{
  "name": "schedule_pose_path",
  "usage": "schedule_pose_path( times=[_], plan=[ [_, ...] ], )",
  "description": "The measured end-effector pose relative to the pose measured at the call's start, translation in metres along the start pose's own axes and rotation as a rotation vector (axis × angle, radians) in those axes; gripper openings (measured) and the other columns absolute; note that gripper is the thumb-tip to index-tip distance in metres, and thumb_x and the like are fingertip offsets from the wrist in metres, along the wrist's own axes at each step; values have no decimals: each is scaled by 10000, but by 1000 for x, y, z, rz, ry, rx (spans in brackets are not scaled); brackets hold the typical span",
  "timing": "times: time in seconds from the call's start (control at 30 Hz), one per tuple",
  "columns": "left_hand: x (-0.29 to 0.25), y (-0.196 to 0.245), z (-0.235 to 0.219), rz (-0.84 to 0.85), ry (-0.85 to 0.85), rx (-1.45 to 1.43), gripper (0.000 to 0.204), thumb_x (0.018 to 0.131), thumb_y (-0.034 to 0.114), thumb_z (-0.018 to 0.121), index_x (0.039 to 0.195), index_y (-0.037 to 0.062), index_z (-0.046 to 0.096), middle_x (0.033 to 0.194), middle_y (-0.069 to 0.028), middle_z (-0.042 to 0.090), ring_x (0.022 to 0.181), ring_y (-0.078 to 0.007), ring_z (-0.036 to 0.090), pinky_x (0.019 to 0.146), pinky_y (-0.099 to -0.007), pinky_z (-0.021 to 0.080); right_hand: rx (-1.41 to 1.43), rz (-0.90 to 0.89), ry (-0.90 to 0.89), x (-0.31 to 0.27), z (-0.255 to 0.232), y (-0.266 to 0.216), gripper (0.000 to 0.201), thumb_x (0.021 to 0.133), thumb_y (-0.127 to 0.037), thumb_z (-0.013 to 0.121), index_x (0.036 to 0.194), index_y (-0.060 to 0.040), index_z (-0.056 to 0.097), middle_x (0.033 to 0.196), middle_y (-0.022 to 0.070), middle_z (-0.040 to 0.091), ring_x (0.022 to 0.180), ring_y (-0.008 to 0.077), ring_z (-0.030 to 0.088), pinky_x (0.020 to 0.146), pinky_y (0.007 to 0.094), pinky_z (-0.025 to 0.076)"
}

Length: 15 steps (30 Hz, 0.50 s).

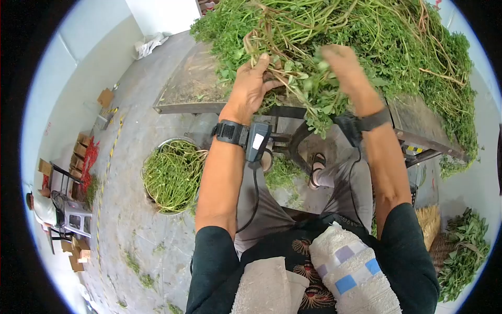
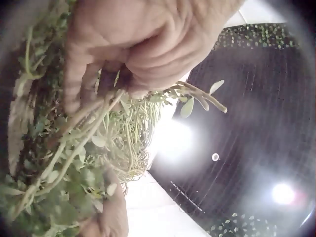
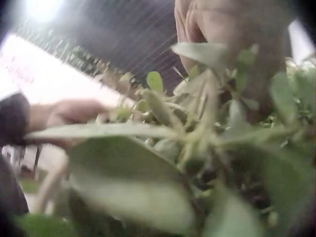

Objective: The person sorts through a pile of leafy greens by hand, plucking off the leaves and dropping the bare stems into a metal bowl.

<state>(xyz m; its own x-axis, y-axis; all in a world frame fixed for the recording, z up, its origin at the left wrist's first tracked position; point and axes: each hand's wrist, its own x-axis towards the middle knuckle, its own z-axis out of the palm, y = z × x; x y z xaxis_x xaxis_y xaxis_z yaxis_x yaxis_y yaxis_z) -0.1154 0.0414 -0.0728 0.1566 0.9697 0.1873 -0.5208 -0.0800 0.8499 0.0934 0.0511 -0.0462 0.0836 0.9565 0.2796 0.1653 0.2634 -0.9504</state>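
In the head view a large heap of leafy green stems (image 1: pixel 387 47) covers much of a worn wooden table (image 1: pixel 191 78). The left hand (image 1: pixel 251 86) holds several stems between thumb and fingers at the table's near edge; the left wrist view shows these stems (image 2: pixel 94 123) under the left hand (image 2: pixel 143 44). To the right, the right hand (image 1: pixel 348 70) is blurred beside the leafy ends (image 1: pixel 319 94). Leaves (image 3: pixel 128 182) fill the front of the right wrist view and hide the right hand's fingertips.
A round container of green stems (image 1: pixel 175 175) stands on the floor to the left. Loose greens (image 1: pixel 285 175) lie under the table. At the far left a person (image 1: pixel 44 209) sits near cardboard boxes (image 1: pixel 78 157). More leafy greens (image 1: pixel 463 251) lie at the lower right.
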Motion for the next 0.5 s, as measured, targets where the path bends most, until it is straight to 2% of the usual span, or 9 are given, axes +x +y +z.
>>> schedule_pose_path(
  times=[0.07,0.13,0.2,0.23,0.3,0.4,0.43,0.47,0.5],
  plan=[
    [5,-5,-11,-78,-23,-82,244,930,243,510,997,8,500,966,-135,590,841,-223,584,738,-375,535,263,39,-117,-13,-25,-13,266,860,-266,586,872,-1,617,784,25,592,617,113,538,516,260,455],
    [12,-12,-14,-110,22,-124,218,946,231,473,972,15,489,933,-136,588,840,-236,585,735,-379,535,266,87,-100,-24,-40,-12,270,877,-278,571,910,-12,606,793,28,588,637,96,539,501,235,456],
    [16,-15,-19,-164,34,-270,199,930,158,501,1038,1,442,966,-120,549,848,-249,580,731,-460,522,273,129,-86,-34,-45,-13,275,893,-290,556,948,-23,595,803,30,583,656,80,540,486,209,457],
    [18,-16,-21,-168,-3,-308,199,935,165,490,1037,1,443,952,-127,547,810,-244,572,728,-471,523,222,139,-112,-38,-46,-14,277,891,-296,562,959,-28,581,806,23,580,663,73,540,477,199,458],
    [17,-18,-18,-145,29,-291,195,951,188,448,1001,0,451,896,-127,557,800,-247,579,744,-449,535,206,150,-180,-53,-48,-22,320,877,-325,586,1007,-35,551,816,16,567,674,69,527,478,197,457],
    [15,-18,-12,-115,43,-281,226,967,230,406,960,8,449,797,-112,564,731,-264,590,714,-427,557,142,115,-130,-52,-55,-14,364,865,-348,601,1037,-29,561,866,36,577,656,77,522,487,196,450],
    [15,-18,-14,-140,52,-259,234,968,244,402,952,16,449,776,-103,562,690,-264,584,679,-414,559,120,133,-79,-54,-54,-14,422,849,-375,616,1078,-24,566,928,68,585,734,96,534,495,195,445],
    [16,-18,-15,-163,63,-238,242,969,258,398,945,23,448,756,-94,560,650,-263,579,643,-401,561,122,135,-76,-55,-54,-14,422,849,-375,616,1078,-24,566,928,68,585,734,96,534,495,195,445],
    [16,-18,-13,-166,63,-237,242,969,258,398,945,23,448,756,-94,560,650,-263,579,643,-401,561,112,120,-80,-55,-53,-15,449,835,-387,632,1094,-27,566,947,76,586,784,107,530,548,215,452]
  ],
)
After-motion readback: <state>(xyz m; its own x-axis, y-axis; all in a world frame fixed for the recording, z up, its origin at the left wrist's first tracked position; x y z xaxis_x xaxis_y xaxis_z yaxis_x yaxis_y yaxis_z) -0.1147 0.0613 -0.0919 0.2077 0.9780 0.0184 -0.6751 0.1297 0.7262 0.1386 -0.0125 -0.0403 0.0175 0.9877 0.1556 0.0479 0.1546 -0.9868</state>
